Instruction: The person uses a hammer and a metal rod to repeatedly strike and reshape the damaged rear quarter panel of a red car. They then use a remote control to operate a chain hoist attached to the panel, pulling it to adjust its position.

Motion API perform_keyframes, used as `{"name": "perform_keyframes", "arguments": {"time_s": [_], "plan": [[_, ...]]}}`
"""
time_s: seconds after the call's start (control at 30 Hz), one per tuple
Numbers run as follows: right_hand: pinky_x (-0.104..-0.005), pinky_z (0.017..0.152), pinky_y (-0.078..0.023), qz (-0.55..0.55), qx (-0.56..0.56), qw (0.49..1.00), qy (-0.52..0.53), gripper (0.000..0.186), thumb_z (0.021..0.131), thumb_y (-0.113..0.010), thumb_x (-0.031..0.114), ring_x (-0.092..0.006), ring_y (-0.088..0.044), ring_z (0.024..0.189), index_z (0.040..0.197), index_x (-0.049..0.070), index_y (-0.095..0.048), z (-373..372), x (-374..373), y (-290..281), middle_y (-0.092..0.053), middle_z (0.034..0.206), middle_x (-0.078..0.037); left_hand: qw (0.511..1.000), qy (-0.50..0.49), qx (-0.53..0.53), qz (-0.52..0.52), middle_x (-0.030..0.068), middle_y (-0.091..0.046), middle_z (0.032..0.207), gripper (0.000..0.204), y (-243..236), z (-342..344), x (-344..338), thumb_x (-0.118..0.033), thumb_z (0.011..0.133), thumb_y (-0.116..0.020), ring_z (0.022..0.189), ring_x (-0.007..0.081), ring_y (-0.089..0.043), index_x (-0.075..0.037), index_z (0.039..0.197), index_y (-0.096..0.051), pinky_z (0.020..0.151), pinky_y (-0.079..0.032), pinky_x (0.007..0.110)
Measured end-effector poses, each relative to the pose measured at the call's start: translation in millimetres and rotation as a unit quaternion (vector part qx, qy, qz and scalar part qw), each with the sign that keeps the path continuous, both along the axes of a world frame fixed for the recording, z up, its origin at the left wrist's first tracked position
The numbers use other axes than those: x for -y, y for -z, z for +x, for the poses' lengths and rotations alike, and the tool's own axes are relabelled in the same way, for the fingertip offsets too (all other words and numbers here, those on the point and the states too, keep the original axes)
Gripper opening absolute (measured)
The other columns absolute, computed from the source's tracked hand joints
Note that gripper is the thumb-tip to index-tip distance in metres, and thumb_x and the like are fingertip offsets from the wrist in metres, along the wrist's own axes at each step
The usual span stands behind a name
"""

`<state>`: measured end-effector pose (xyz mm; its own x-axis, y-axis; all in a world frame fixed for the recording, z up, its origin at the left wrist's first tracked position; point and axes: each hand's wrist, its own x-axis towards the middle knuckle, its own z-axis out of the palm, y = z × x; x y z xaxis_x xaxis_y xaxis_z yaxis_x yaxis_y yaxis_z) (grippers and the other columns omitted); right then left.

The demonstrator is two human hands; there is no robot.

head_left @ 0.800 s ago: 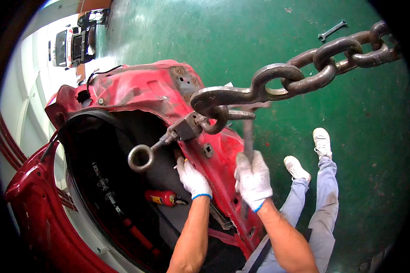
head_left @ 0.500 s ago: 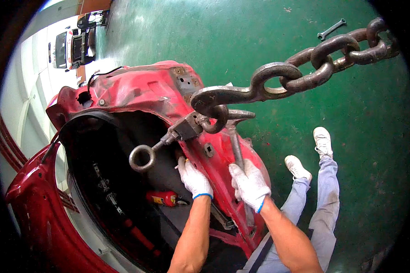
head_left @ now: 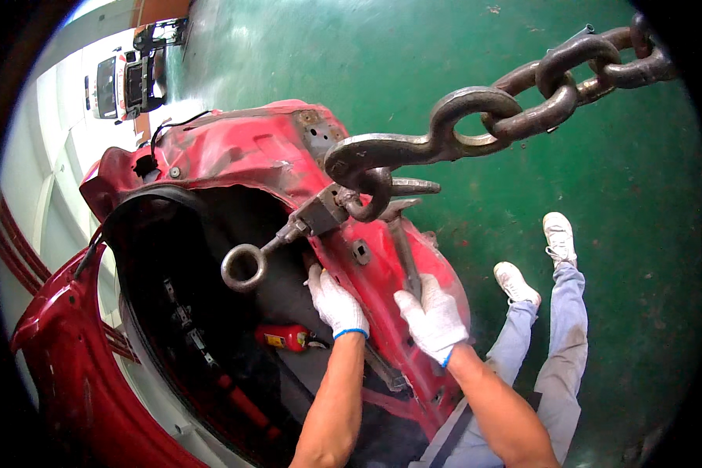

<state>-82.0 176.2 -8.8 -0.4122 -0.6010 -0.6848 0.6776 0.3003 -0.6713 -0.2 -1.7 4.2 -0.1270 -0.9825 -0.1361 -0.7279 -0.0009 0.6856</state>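
My left hand point(head_left: 335, 306), in a white knit glove, is closed at the inner edge of the red car's trunk opening; what its fingertips grip is hidden. My right hand point(head_left: 433, 320), gloved the same way, grips a steel hammer point(head_left: 402, 249) over the dented red body panel point(head_left: 234, 148). Above the hammer, a big hook point(head_left: 363, 160) on a heavy chain point(head_left: 554, 109) is linked to a metal clamp point(head_left: 320, 214) bolted at the trunk edge. An eye bolt point(head_left: 242, 267) sticks out from that clamp.
A red fire extinguisher point(head_left: 282, 337) lies in the dark trunk. The raised red lid point(head_left: 54, 343) is at left. A white vehicle point(head_left: 109, 86) stands far back. A wrench point(head_left: 589, 30) on the green floor point(head_left: 483, 47) is mostly behind the chain. My legs and white shoes show at right.
My right hand and the hammer have come down along the panel, the hammer head now lower. My left hand has shifted slightly. The chain appears a little higher in view, covering most of the wrench.
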Motion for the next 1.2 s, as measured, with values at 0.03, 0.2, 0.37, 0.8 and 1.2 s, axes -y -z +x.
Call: {"name": "perform_keyframes", "arguments": {"time_s": [0.03,0.2,0.37,0.8,1.2], "plan": [[-0.0591,0.078,-0.051,0.012,-0.018,0.999,-0.033,0.043,0.098,-0.061,0.043,-0.053,-0.066,0.09,0.118,0.005,-0.056,1,2,-3,-0.069,0.091,-0.03,1.0,0.003,0.0,0.004,0.0129,-0.062,0.127,0.043,0,1,0,-0.022,0.104,-0.046,0.112,0.0224,-0.058,0.003,0.137,-0.056,0.101,-0.045,0.034],[-0.0593,0.078,-0.051,0.022,-0.099,0.995,-0.005,0.045,0.098,-0.06,0.044,-0.053,-0.067,0.088,0.12,0.005,-0.056,-13,-5,-7,-0.069,0.093,-0.031,0.998,0.006,0.058,-0.004,0.0151,-0.061,0.131,0.044,-8,-3,-4,-0.021,0.105,-0.045,0.116,0.0246,-0.058,0.003,0.14,-0.054,0.103,-0.044,0.035],[-0.0286,0.046,-0.045,-0.015,0.133,0.955,0.265,0.015,0.102,-0.059,0.017,-0.0095,-0.054,0.051,0.111,0.007,-0.055,-10,5,-21,-0.057,0.071,-0.001,0.998,0.02,0.049,-0.045,0.0191,-0.058,0.14,0.044,7,15,6,-0.02,0.105,-0.044,0.126,0.0288,-0.055,0.004,0.141,-0.054,0.109,-0.04,0.036],[-0.0578,0.084,-0.052,0.01,-0.014,0.996,-0.093,0.042,0.101,-0.056,0.043,-0.0498,-0.067,0.096,0.112,0.002,-0.058,-2,5,-14,-0.07,0.097,-0.031,1.0,-0.017,-0.021,-0.001,0.018,-0.059,0.138,0.044,2,5,-1,-0.019,0.105,-0.044,0.126,0.0271,-0.055,0.005,0.14,-0.054,0.109,-0.04,0.036],[-0.0608,0.082,-0.051,0.015,0.021,0.999,0.025,0.047,0.1,-0.056,0.044,-0.0514,-0.067,0.093,0.115,0.0,-0.056,-12,12,-21,-0.069,0.094,-0.033,1.0,-0.004,0.005,-0.021,0.0153,-0.061,0.129,0.044,4,7,2,-0.02,0.105,-0.044,0.115,0.0241,-0.059,0.005,0.14,-0.054,0.103,-0.044,0.034]]}}
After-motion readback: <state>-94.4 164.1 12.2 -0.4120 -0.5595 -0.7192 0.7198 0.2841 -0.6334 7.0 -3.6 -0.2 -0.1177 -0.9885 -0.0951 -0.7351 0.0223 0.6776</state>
